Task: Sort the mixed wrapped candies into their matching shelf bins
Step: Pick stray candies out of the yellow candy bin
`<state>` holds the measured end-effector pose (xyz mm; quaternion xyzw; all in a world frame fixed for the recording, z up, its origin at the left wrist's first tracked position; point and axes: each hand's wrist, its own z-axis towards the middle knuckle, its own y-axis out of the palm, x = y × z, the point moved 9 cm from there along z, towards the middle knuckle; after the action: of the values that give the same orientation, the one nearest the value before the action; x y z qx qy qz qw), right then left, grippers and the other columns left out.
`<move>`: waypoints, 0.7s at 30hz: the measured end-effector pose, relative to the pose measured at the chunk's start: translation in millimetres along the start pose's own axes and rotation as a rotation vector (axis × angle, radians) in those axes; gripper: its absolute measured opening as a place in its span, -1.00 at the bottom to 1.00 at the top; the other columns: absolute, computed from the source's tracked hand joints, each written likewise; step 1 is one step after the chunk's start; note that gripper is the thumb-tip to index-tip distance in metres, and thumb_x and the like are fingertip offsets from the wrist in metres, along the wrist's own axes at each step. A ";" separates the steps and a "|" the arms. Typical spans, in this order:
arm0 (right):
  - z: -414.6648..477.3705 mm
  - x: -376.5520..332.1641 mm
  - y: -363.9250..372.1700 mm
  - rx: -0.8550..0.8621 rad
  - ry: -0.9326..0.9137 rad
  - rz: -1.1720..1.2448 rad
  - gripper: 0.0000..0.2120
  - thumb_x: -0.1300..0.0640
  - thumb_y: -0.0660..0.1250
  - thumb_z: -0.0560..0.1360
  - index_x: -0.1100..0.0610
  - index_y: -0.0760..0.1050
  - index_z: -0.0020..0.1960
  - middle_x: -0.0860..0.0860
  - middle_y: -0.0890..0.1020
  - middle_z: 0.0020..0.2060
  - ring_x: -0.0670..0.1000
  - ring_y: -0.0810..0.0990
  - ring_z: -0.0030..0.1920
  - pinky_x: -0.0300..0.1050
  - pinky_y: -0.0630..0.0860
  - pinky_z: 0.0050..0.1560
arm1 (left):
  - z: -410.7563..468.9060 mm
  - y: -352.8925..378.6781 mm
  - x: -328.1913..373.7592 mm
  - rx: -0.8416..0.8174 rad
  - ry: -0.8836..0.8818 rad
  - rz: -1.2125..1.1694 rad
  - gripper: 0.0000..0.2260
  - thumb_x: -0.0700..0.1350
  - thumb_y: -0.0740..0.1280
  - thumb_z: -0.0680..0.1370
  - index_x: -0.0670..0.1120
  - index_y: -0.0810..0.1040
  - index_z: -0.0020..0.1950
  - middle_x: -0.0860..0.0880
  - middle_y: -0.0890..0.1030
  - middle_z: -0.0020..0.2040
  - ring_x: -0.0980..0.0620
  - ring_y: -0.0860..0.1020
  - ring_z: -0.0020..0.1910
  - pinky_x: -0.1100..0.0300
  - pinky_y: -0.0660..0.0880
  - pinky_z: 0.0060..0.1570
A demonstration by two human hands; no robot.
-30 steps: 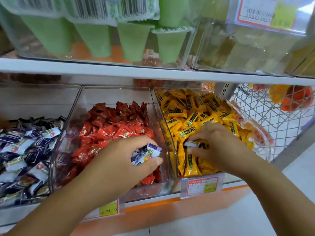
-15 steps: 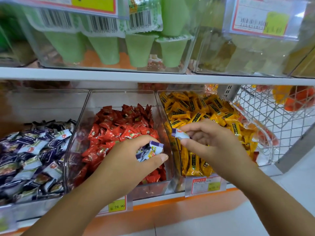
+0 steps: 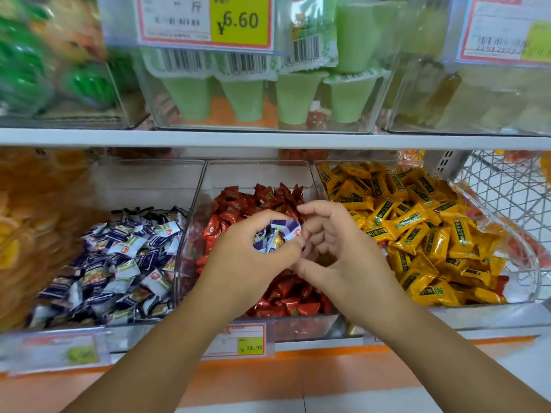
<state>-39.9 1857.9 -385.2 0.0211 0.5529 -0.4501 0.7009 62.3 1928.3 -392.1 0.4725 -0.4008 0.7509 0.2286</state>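
**Both hands meet over the red bin**

The left hand (image 3: 247, 257) is curled round a bunch (image 3: 277, 235) of purple-and-white wrapped candies, gripping them between thumb and fingers above the red bin (image 3: 259, 174). The right hand (image 3: 346, 254) is just beside it, with its thumb tip touching the left hand's fingertips. Its fingers are loosely bent, its index tip is near the bunch, and no candy shows in it.

Three clear bins stand side by side on the lower shelf (image 3: 507, 338). The purple bin (image 3: 149, 180) is on the left and holds a heap of purple candies (image 3: 119, 257) that match the bunch. The red bin in the middle holds red candies (image 3: 238, 204), partly hidden by both hands. The yellow bin (image 3: 532, 263) on the right is piled with yellow candies (image 3: 417, 234).

A price tag (image 3: 238, 341) reading 24.90 hangs on the front of the red bin. A wire basket (image 3: 501, 180) stands at the far right. On the upper shelf (image 3: 268, 140), a clear box holds green cups (image 3: 244, 99) behind a tag marked 6.60 (image 3: 208, 19).
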 end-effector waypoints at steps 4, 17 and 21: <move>7.9 -2.8 26.9 -0.058 0.005 -0.030 -0.33 0.10 0.48 0.41 -0.36 0.20 0.30 -0.23 0.52 -0.04 -0.12 0.56 -0.06 -0.25 0.52 -0.01 | -5.2 -46.1 3.5 0.139 0.013 0.097 -0.94 -0.04 0.41 0.48 0.13 0.57 -0.11 0.18 0.63 -0.22 0.23 0.54 -0.30 0.42 0.41 -0.28; 21.8 -10.3 44.8 0.001 -0.016 -0.150 -0.61 0.14 0.36 0.51 -0.12 0.43 0.30 -0.21 0.53 0.01 -0.22 0.53 -0.06 -0.26 0.50 -0.06 | -20.4 -176.6 -59.0 0.285 -0.260 0.561 -0.52 0.18 0.41 0.45 0.17 0.44 0.34 0.06 0.40 0.26 -0.02 0.22 0.38 0.01 0.27 0.34; 18.0 -10.8 17.8 0.058 -0.028 -0.188 -0.69 0.16 0.35 0.52 -0.14 0.48 0.20 -0.17 0.54 0.01 -0.22 0.53 -0.06 -0.38 0.47 -0.07 | -16.2 -156.1 -36.8 0.299 -0.103 0.473 -0.66 0.10 0.39 0.51 0.18 0.49 0.28 0.13 0.46 0.27 0.12 0.32 0.33 0.22 0.28 0.23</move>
<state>-14.5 1865.5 -378.0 -0.0170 0.5293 -0.5299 0.6623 183.1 2032.5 -368.5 0.4320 -0.3958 0.8091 -0.0456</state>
